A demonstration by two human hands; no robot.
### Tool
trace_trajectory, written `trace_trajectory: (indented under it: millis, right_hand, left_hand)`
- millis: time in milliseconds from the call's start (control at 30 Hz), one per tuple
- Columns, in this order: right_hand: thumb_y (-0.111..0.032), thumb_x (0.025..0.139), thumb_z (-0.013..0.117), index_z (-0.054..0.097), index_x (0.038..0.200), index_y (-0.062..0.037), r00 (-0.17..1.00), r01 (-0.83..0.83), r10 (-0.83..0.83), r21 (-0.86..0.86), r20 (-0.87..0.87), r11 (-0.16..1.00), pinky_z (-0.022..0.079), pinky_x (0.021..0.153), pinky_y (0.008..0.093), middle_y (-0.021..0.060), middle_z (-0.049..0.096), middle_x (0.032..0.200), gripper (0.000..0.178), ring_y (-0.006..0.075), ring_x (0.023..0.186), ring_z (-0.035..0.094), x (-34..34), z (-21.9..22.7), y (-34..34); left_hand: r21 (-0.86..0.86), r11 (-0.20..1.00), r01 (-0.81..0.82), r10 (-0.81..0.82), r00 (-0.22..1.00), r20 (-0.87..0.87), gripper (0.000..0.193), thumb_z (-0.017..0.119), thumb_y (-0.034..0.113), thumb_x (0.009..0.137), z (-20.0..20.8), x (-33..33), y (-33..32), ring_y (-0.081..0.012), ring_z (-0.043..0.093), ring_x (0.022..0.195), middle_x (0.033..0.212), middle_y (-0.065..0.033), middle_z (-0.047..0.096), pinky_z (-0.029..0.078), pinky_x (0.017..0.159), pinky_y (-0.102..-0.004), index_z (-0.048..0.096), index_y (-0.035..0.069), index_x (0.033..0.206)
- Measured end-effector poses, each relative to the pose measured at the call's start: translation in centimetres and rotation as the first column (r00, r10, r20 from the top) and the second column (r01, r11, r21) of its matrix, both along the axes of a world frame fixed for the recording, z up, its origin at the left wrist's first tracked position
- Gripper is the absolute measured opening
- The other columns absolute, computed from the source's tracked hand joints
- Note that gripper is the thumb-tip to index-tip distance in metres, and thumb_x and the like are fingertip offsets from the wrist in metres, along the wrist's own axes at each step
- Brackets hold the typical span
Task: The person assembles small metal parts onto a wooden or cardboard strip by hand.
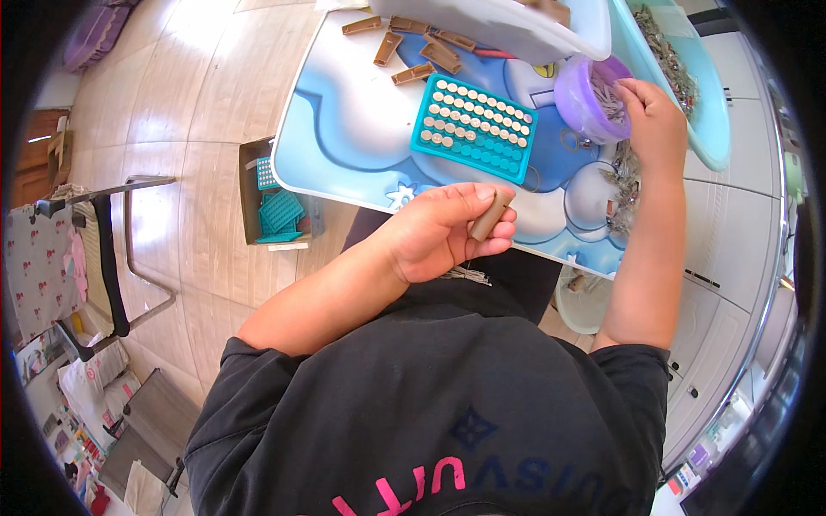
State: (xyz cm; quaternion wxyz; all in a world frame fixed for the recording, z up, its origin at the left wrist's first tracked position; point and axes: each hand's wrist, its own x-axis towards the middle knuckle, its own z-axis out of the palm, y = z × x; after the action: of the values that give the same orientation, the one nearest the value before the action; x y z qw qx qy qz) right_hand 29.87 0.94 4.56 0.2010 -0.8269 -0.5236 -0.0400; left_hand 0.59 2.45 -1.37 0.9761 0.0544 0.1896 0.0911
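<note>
My left hand (pixel 443 230) is closed around a small brown plastic casing (pixel 488 219), thumb on top, just off the table's near edge. My right hand (pixel 657 125) reaches to a purple bowl (pixel 575 107) at the table's right side. Its fingertips are pinched together over the thin grey pieces (pixel 607 99) inside; what they grip is too small to make out. Between the hands and the far edge lies a teal tray (pixel 495 162) with rows of round silvery button cells (pixel 469 110). Several more brown casings (pixel 388 49) lie loose beyond it.
A white bin (pixel 594 26) stands at the table's far side, with a light teal basin (pixel 712 142) to its right. Small metal parts (pixel 623 198) are heaped along the right edge. On the floor, left, a cardboard box (pixel 250 215) holds teal trays (pixel 280 211).
</note>
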Motion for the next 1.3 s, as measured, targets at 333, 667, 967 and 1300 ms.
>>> trace_trajectory:
  millis: [333,667,967,1300]
  right_hand:
    - [-0.017,0.082,0.064,0.069,0.093,-0.0061,0.974,0.036,0.017,0.228,-0.226,0.973,0.045,0.066,0.0241,0.0032,0.066,0.083,0.016,0.0118,0.072,0.059,-0.2,-0.6,-1.0]
    - [-0.012,0.084,0.063,0.069,0.095,-0.0056,0.973,-0.054,0.151,0.464,-0.174,0.884,0.045,0.069,0.0233,0.0047,0.063,0.082,0.015,0.0131,0.075,0.058,-3.9,0.2,-2.4]
    - [0.003,0.072,0.066,0.061,0.083,-0.0027,0.832,-0.323,0.453,0.383,-0.321,0.865,0.045,0.063,0.0331,0.0091,0.059,0.079,0.013,0.0249,0.071,0.057,-13.4,-2.3,-8.0]
    - [0.003,0.067,0.067,0.06,0.084,-0.0043,0.861,-0.355,0.461,0.397,-0.214,0.846,0.044,0.061,0.0338,0.0083,0.058,0.08,0.02,0.0255,0.071,0.056,-13.8,-3.0,-8.6]
  left_hand:
    - [0.054,0.998,0.024,-0.023,1.0,-0.01,0.032,0.048,0.02,0.094,0.0,0.3,-0.4,-0.0203,0.061,0.092,0.103,-0.0108,0.06,0.05,0.085,-0.033,0.05,-0.001,0.119]
    - [0.041,0.999,-0.012,0.013,1.0,-0.027,0.026,0.05,0.017,0.093,0.3,0.5,-0.7,-0.0197,0.061,0.09,0.1,-0.0104,0.06,0.05,0.085,-0.0323,0.053,-0.001,0.112]
    - [0.146,0.988,-0.042,0.048,0.998,-0.037,0.028,0.042,0.015,0.095,-0.3,0.6,-0.6,-0.025,0.061,0.094,0.102,-0.015,0.061,0.048,0.09,-0.0364,0.05,-0.003,0.116]
    - [0.166,0.986,-0.02,0.039,0.993,-0.108,0.027,0.048,0.019,0.094,0.9,0.8,-1.0,-0.0189,0.061,0.091,0.097,-0.0092,0.06,0.049,0.086,-0.0329,0.054,-0.002,0.111]
